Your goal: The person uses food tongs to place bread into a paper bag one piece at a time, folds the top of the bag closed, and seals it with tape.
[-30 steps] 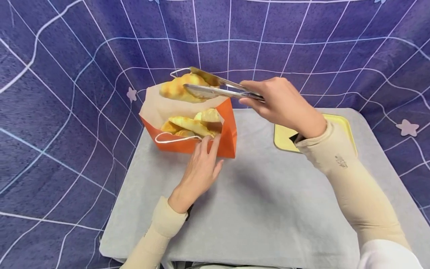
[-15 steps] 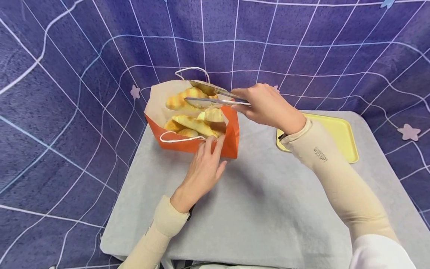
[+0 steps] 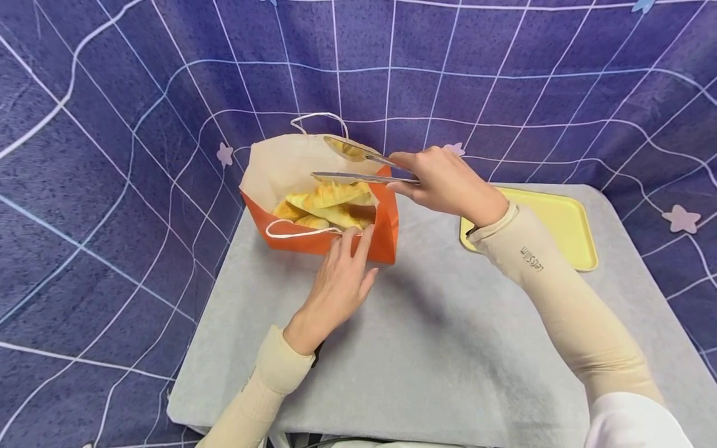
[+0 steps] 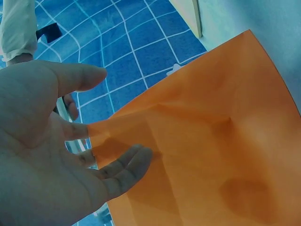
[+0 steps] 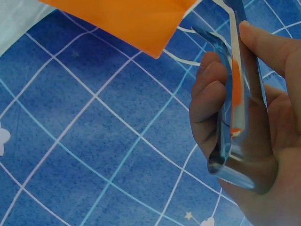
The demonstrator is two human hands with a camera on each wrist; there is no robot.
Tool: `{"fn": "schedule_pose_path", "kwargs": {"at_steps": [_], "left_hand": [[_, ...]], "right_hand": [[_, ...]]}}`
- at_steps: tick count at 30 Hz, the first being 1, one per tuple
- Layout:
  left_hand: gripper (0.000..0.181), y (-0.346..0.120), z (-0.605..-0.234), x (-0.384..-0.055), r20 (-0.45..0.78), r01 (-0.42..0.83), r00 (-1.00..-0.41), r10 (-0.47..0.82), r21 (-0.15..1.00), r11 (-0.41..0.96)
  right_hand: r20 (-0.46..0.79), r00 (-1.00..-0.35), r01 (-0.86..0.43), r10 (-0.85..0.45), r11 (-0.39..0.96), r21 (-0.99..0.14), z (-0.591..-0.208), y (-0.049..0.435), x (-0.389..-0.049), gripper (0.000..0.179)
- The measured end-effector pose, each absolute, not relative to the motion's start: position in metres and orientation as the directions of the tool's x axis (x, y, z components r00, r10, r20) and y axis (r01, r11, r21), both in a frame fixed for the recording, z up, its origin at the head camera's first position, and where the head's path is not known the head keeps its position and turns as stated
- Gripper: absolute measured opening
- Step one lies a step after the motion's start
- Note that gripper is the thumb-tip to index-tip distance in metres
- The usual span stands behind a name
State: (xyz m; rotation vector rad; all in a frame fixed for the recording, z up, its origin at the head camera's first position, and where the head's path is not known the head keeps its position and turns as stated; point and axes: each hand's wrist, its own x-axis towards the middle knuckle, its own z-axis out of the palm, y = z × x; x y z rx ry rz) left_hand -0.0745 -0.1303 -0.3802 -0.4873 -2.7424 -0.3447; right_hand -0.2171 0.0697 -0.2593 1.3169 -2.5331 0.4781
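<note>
An orange paper bag (image 3: 386,224) with white cord handles stands at the back left of the table. Several yellow pieces of bread fill its bottom; a ridged, croissant-like bread (image 3: 329,196) lies on top. My left hand (image 3: 336,274) holds the bag's near rim, the paper passing between its fingers: two go behind the edge, two stay outside, as the left wrist view shows. My right hand (image 3: 442,180) grips metal tongs (image 3: 364,179) over the bag's mouth. The tongs' arms are spread, with nothing between their tips. In the right wrist view, fingers and thumb wrap the tongs (image 5: 254,117).
A yellow tray (image 3: 560,218) lies at the back right, partly under my right forearm. Grey cloth covers the table (image 3: 426,354). A blue curtain (image 3: 426,93) with white grid lines hangs close behind and on both sides.
The tongs came down to the bag with the ridged bread, then spread and let it go onto the other breads. My left hand stays at the rim.
</note>
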Motion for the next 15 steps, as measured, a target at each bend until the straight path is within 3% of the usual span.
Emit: {"fn": "schedule_pose_path", "kwargs": {"at_steps": [7,15], "left_hand": [[0.081,-0.13,-0.38,-0.075,0.378,0.374,-0.88,0.288,0.176,0.911],[0.081,-0.13,-0.38,-0.076,0.378,0.38,-0.879,0.29,0.188,0.906]], "right_hand": [[0.434,-0.548,-0.832,-0.715,0.52,-0.193,-0.257,0.083,-0.213,0.03],[0.527,-0.602,-0.78,-0.601,0.583,-0.227,-0.266,0.13,-0.21,0.032]]}}
